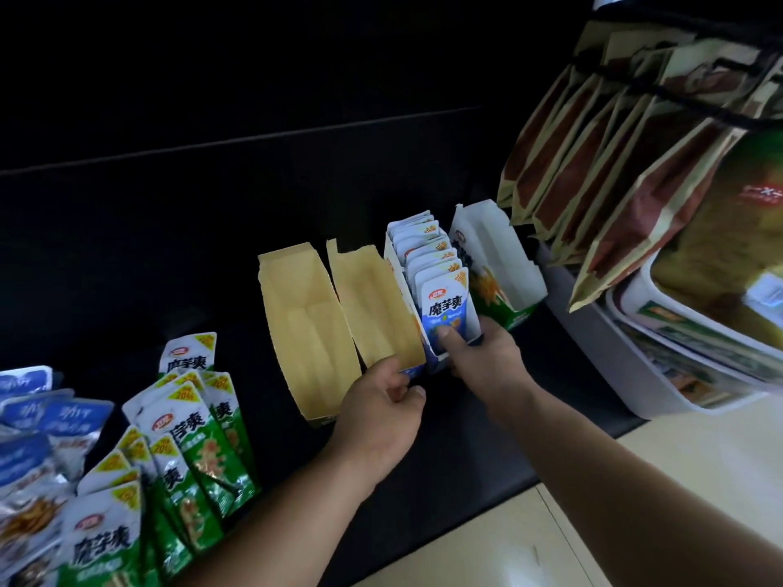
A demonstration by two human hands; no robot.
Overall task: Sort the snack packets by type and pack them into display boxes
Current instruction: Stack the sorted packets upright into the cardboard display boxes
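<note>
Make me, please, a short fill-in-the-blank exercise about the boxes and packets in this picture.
1. The right hand holds the display box full of ____ packets.
2. The left hand grips a tan-lined box that is ____.
3. The loose pile beside the left forearm is ____ and white.
4. Altogether ____ boxes stand in the row.
Missing words: blue; empty; green; four.
</note>
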